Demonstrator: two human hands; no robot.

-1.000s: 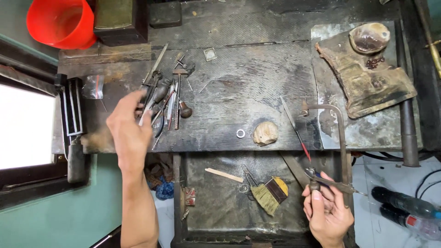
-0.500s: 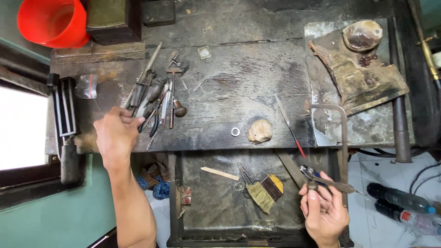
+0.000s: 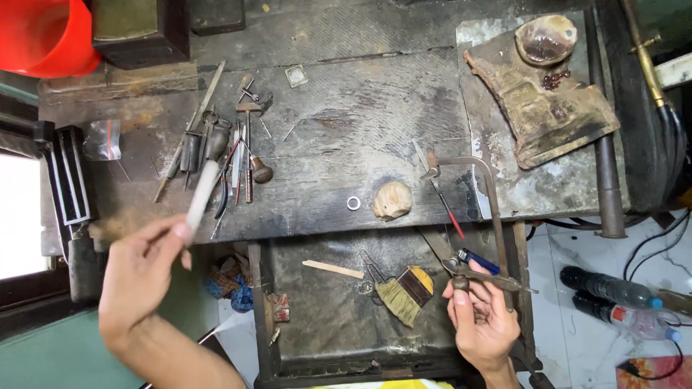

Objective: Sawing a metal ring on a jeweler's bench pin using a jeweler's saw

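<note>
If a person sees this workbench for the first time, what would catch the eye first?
Probably the red bucket at the top left corner. Next, the left hand lifting a white-handled tool beside the heap of hand tools, and the right hand holding pliers over the drawer.

Single head view, looking almost straight down from above onto a dark workbench (image 3: 346,137) and the open drawer (image 3: 324,317) beneath its near edge. Fairly near, at arm's length, both hands entering from the bottom edge. Floor visible at right, window at left. No second view.
</note>
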